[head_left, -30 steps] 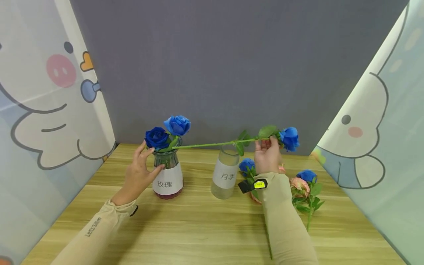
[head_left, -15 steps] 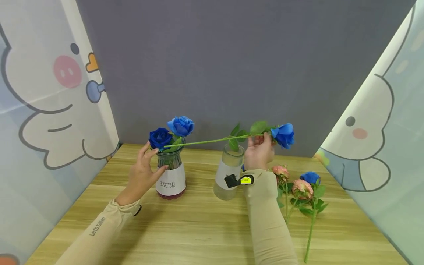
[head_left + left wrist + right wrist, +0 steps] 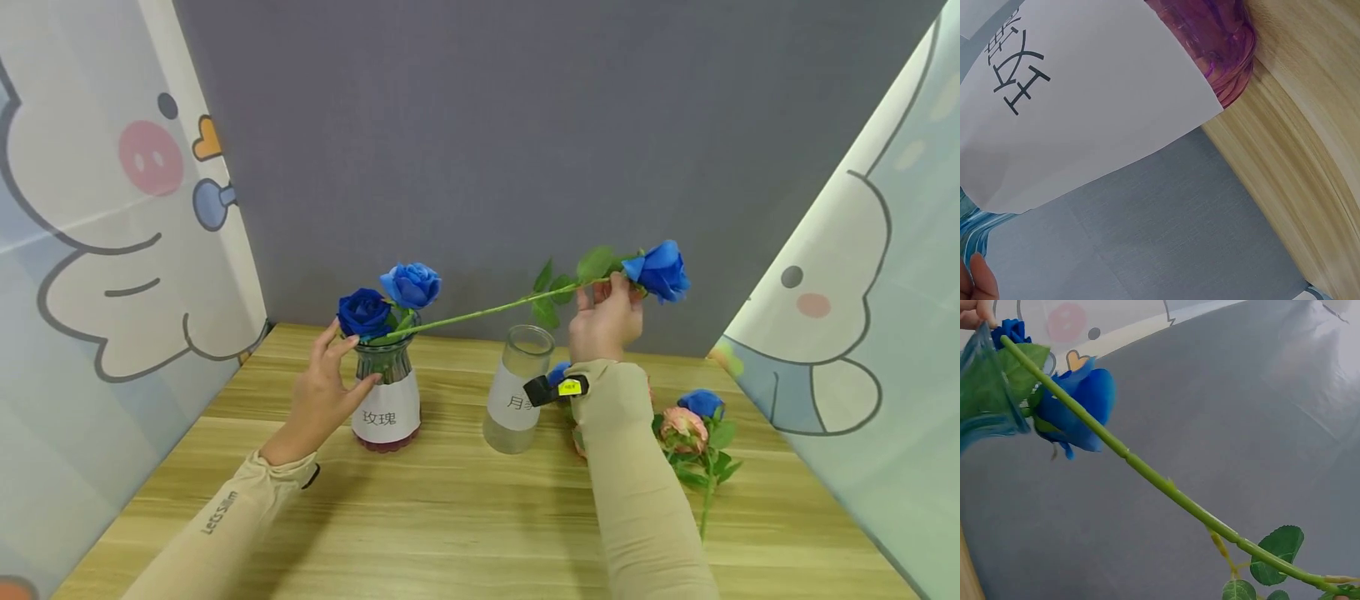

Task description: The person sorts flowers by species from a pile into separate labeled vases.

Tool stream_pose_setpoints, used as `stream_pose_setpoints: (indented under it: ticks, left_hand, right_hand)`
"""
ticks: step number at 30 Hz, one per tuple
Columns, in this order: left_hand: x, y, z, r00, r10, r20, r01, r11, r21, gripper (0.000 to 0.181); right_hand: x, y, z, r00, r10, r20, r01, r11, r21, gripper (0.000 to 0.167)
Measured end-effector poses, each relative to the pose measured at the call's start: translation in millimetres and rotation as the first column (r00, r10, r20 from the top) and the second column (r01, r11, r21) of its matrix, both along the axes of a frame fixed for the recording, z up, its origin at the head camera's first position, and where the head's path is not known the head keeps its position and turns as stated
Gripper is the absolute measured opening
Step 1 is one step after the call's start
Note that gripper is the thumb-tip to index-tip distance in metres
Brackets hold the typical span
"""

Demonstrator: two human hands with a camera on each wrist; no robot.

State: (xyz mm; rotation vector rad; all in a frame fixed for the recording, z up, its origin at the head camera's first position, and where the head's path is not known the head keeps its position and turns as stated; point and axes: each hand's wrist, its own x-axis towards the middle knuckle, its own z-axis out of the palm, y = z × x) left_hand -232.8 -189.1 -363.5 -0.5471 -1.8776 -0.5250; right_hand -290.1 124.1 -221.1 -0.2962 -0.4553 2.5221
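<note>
My left hand point(image 3: 322, 400) holds the ribbed glass vase point(image 3: 387, 410), with fingertips near its rim and thumb against its side. The vase has a white label and a pinkish base. A dark blue rose point(image 3: 363, 313) and a lighter blue rose point(image 3: 412, 286) stand in it. My right hand point(image 3: 609, 321) pinches another blue rose point(image 3: 658, 271) by the stem just below the bloom. That stem slants down leftward, its cut end at the vase's mouth; in the right wrist view the stem point(image 3: 1166, 484) crosses before the vase's roses. Whether the end is inside the rim, I cannot tell.
A clear, labelled glass vase point(image 3: 516, 404) stands between my hands, under the held stem. On the wooden table point(image 3: 450, 517) at the right lie pink flowers point(image 3: 684, 429) and blue ones point(image 3: 702, 403), partly hidden by my right arm. A grey panel point(image 3: 525, 167) stands behind.
The right hand first shifted left, then rose and moved right, lifting the bloom so the stem tilts more. My left hand has stayed at the vase.
</note>
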Motion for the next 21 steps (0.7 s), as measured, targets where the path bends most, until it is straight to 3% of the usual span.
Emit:
stream_pose_setpoints:
  ticks: [5, 10, 17, 21]
  left_hand:
    - [0.4, 0.9, 0.8, 1.000, 0.000, -0.003, 0.000, 1.000, 0.001, 0.060]
    - [0.4, 0.7, 1.1, 1.000, 0.003, 0.004, -0.003, 1.000, 0.000, 0.060]
    - [-0.3, 0.4, 0.4, 1.000, -0.005, 0.006, 0.005, 1.000, -0.001, 0.060]
    - [-1.4, -0.2, -0.3, 1.000, -0.004, -0.004, 0.004, 1.000, -0.002, 0.059]
  right_hand:
    - [-0.7, 10.5, 18.9, 1.000, -0.002, -0.023, 0.003, 0.999, 0.040, 0.009]
    - [-2.8, 9.8, 31.8, 0.999, -0.029, -0.035, 0.034, 0.989, 0.145, 0.008]
    - [-7.5, -7.8, 37.0, 0.995, -0.087, -0.054, 0.099, 0.955, 0.279, 0.008]
    - [-6.2, -20.2, 39.5, 0.994, -0.078, -0.079, 0.101, 0.933, 0.345, 0.009]
